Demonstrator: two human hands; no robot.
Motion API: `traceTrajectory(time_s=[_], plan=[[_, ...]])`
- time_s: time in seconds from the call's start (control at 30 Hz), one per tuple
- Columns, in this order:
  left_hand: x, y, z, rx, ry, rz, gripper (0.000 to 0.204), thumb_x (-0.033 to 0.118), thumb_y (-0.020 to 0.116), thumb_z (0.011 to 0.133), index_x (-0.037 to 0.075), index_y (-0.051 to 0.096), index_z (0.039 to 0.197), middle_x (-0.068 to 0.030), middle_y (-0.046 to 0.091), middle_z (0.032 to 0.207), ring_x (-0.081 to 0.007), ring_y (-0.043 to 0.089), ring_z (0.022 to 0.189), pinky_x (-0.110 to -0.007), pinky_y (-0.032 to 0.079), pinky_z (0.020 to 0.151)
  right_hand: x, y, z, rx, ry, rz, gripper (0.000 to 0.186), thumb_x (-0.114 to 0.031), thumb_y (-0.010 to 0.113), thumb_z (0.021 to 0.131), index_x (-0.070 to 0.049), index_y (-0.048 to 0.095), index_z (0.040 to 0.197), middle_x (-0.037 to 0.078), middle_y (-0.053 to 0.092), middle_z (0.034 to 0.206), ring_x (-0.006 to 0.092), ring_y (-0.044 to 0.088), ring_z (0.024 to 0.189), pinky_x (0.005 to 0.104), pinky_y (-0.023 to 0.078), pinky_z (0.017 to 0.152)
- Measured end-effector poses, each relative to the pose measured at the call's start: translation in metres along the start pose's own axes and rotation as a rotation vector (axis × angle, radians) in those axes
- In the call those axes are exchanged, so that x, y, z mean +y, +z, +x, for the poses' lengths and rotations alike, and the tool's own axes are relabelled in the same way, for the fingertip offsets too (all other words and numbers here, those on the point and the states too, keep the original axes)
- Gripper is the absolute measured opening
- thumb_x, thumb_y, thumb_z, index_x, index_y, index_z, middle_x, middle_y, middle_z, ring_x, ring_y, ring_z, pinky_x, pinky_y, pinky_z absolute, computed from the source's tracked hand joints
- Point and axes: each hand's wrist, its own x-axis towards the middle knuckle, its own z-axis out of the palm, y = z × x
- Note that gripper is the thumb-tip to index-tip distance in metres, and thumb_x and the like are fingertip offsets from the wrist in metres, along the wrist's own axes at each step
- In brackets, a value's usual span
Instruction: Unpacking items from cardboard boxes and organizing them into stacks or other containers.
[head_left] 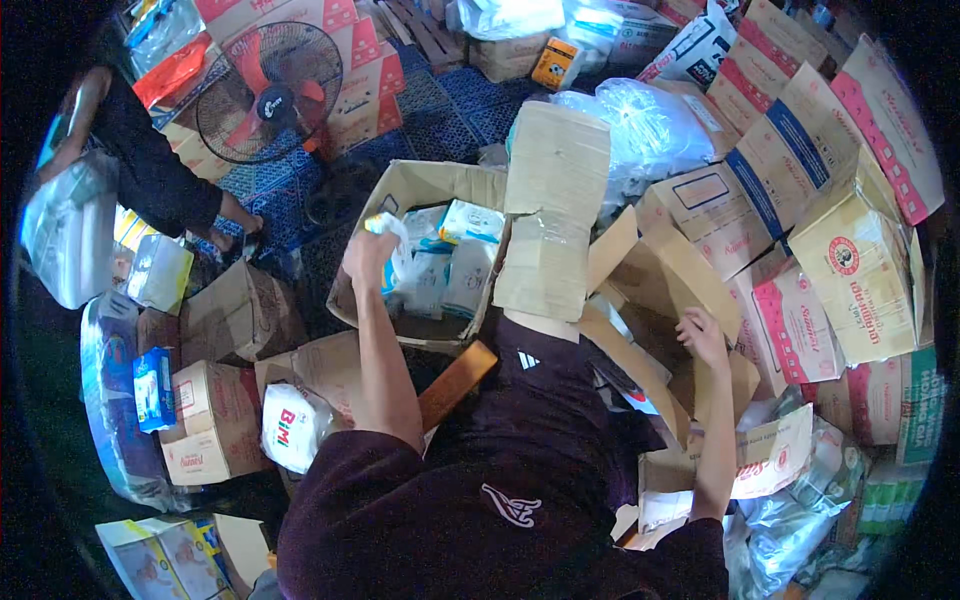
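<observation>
My left hand (365, 258) grips a white packet (396, 240) over an open cardboard box (344, 308) that holds several white and blue packs (463, 275). My right hand (700, 335) has loosely bent fingers, apart, at the inner side of a second open box (690, 290) on the right; whether they touch the cardboard I cannot tell. I see nothing held in it. A folded tan cardboard piece (552, 230) lies over my leg between the two boxes. An orange-brown bar-like object (455, 390) lies below the left box.
Another person's dark-clad legs (165, 170) are at the upper left, near a standing fan (270, 101). Stacked cartons (780, 180) line the right. Plastic-wrapped bundles (640, 130) lie behind. More boxes (210, 430) and a white pack (293, 425) are at lower left.
</observation>
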Motion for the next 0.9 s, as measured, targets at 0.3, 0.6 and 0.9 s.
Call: traceTrajectory(time_s=[0.3, 0.6, 0.9], plan=[[-0.037, 0.120, 0.047, -0.382, 0.271, -0.107, 0.042, 0.037, 0.061, 0.066, -0.001, 0.065, 0.085, -0.0211, 0.063, 0.089, -0.0359, 0.060, 0.085, -0.041, 0.046, 0.073, 0.023, 0.002, -0.001, -0.128, 0.010, -0.359, 0.027, -0.017, 0.056, 0.082, 0.001, 0.055, 0.102, 0.010, 0.062, 0.077, 0.0155, 0.060, 0.068, 0.0269, 0.048, 0.059], [-0.042, 0.144, 0.036, -0.193, 0.425, 0.074, 0.043, 0.040, 0.054, 0.073, -0.001, 0.065, 0.082, -0.0234, 0.062, 0.087, -0.0374, 0.060, 0.085, -0.045, 0.048, 0.075, 0.104, 0.007, 0.013, -0.330, 0.090, -0.977, 0.031, -0.016, 0.049, 0.078, 0.000, 0.058, 0.103, 0.025, 0.057, 0.104, 0.0348, 0.053, 0.103, 0.0420, 0.042, 0.085], [-0.046, 0.154, 0.031, -0.013, 0.357, 0.035, 0.043, 0.040, 0.070, 0.066, 0.000, 0.064, 0.079, -0.0219, 0.063, 0.085, -0.0353, 0.062, 0.082, -0.043, 0.050, 0.072, 0.158, 0.029, 0.032, -0.425, 0.240, -0.962, 0.033, -0.021, 0.050, 0.078, -0.002, 0.058, 0.103, 0.023, 0.055, 0.108, 0.0335, 0.052, 0.103, 0.0397, 0.042, 0.085]])
